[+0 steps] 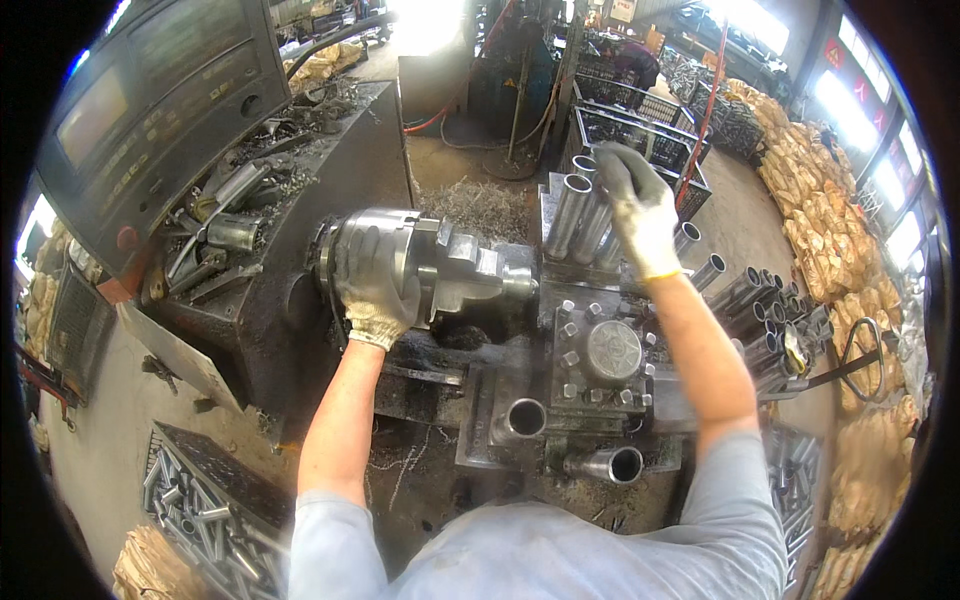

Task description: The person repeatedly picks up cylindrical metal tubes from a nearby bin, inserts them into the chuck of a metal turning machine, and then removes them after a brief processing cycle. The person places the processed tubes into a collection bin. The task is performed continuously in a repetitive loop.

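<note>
My left hand (372, 275), in a pale glove with grey fingers, is closed over the round metal lathe chuck (400, 228), its fingers along the near side. Stepped jaws (462, 252) stick out from the chuck's right face. Farther right, my right hand (637, 205), gloved alike, is raised over a group of upright shiny metal tubes (568, 218). Its fingers are bent and close together, slightly blurred; whatever they hold is hidden. The square tool post (612, 352), ringed with bolts, lies between my arms.
Two tubes (525, 418) (625, 465) rest near me by the tool post. More tubes (770, 310) stand at the right. Metal parts fill a bin (250, 480) at lower left. Black crates (640, 125) and brown sacks (810, 190) lie beyond; a control panel (150, 110) rises left.
</note>
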A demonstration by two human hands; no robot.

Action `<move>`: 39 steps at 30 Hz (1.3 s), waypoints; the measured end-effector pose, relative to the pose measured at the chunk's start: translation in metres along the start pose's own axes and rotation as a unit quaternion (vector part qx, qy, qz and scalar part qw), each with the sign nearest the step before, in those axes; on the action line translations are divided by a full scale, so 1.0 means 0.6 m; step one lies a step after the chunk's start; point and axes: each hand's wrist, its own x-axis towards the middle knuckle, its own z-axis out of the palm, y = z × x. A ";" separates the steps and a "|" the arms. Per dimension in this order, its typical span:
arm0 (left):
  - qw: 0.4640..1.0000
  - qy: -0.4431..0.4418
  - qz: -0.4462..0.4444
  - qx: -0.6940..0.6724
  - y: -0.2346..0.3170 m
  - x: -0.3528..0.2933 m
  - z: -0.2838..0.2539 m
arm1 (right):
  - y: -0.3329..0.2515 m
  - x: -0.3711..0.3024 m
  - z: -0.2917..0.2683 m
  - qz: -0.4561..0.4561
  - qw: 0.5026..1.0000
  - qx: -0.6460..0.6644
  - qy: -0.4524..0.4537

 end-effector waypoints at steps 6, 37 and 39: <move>0.999 0.008 0.012 -0.032 -0.002 0.004 -0.002 | 0.103 0.065 0.158 0.002 0.756 -0.434 -0.490; 0.999 -0.019 -0.018 -0.046 -0.009 -0.008 -0.015 | -0.068 -0.065 -0.033 -0.092 0.687 -0.616 -0.374; 0.992 -0.016 0.000 -0.124 0.019 -0.023 -0.058 | -0.169 -0.135 -0.052 -0.051 0.770 -0.553 -0.313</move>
